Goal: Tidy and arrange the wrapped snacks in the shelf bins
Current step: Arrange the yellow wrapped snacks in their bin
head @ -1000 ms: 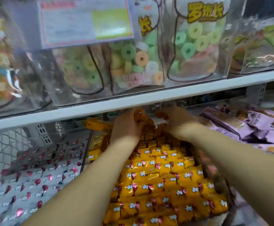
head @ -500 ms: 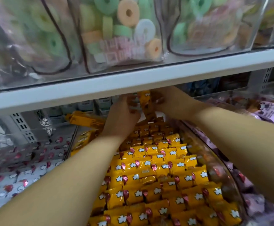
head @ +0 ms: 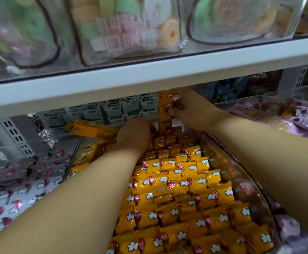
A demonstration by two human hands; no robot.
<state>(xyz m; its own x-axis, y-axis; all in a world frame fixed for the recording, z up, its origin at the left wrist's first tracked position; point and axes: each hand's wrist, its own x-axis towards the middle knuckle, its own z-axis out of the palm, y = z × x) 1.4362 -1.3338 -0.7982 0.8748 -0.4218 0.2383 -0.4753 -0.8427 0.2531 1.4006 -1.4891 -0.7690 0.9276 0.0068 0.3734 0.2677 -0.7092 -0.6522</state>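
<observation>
R hand (head: 195, 111) pinches one upright yellow pack (head: 165, 112) at back edge of bin (head: 241, 174); L hand (head: 136, 134) beside it, fingers buried in rows (head: 177, 198), grip can't tell. Packs look light, crinkly, slippery: prob hold by sides

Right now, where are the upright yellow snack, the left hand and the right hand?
upright yellow snack (head: 165, 114): head view, middle of its wrapper.
left hand (head: 135, 134): head view, back of the hand.
right hand (head: 193, 109): head view, back of the hand.

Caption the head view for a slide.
Under the white shelf, the right hand grips an upright yellow pack at the back while the left hand rests among yellow wrapped snacks.
</observation>
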